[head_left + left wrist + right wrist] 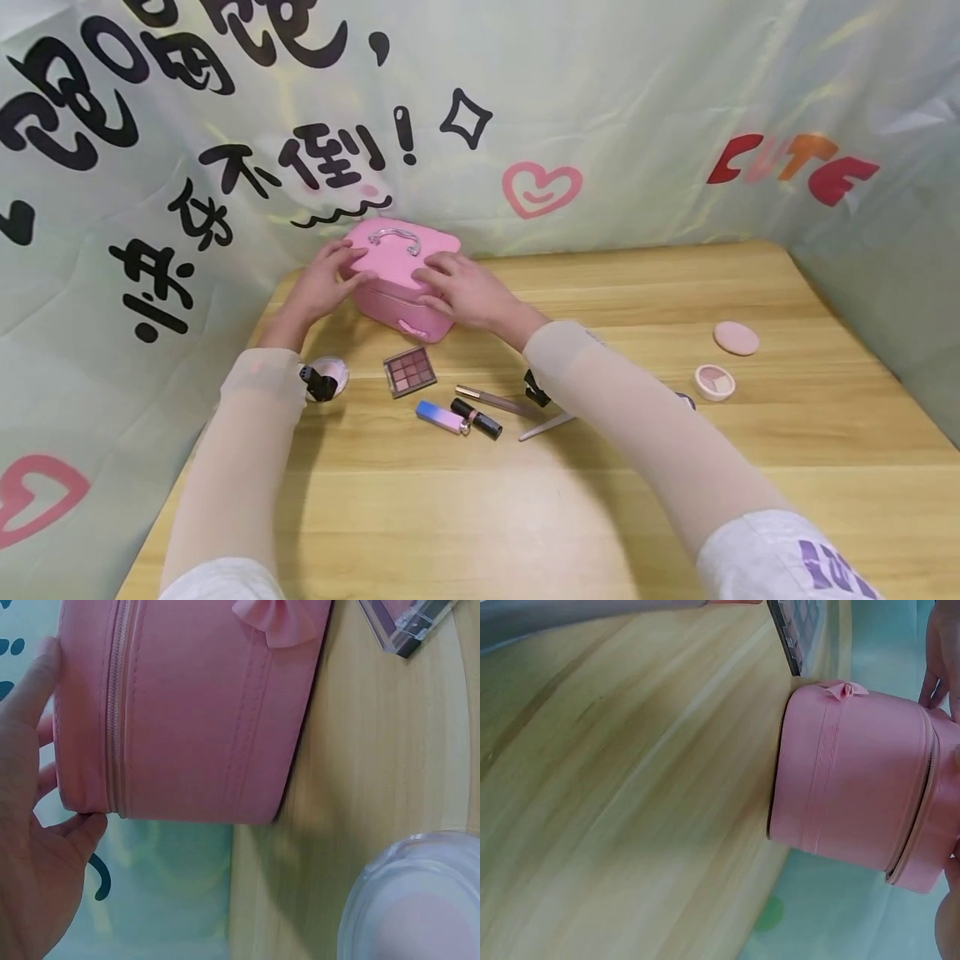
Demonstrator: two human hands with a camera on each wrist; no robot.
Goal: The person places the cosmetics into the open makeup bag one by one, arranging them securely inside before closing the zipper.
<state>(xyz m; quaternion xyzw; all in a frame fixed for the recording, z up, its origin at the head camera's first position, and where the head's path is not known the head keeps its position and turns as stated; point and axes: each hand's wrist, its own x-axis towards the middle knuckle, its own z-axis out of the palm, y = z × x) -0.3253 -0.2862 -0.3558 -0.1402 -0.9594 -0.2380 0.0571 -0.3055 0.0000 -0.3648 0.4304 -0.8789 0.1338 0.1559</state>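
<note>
A pink cosmetic case (401, 312) stands at the back of the table, with a silver handle (395, 237) on its lid and a small bow on its front. My left hand (322, 287) grips the lid's left corner, its thumb over the top and a finger bent at the zipper's end (116, 802). On the lid's right side my right hand (472, 292) holds the edge, fingers on top and thumb lower at the front. A narrow dark gap shows along the zipper (922, 802) in the right wrist view. The inside of the case is hidden.
In front lie an eyeshadow palette (410, 372), a blue-pink tube (441, 417), a black lipstick (477, 418), a gold-capped tube (495, 401) and a thin pale stick (546, 427). A round compact (420, 922) sits by my left wrist. Rightward are a powder pot (714, 382) and pink disc (736, 337).
</note>
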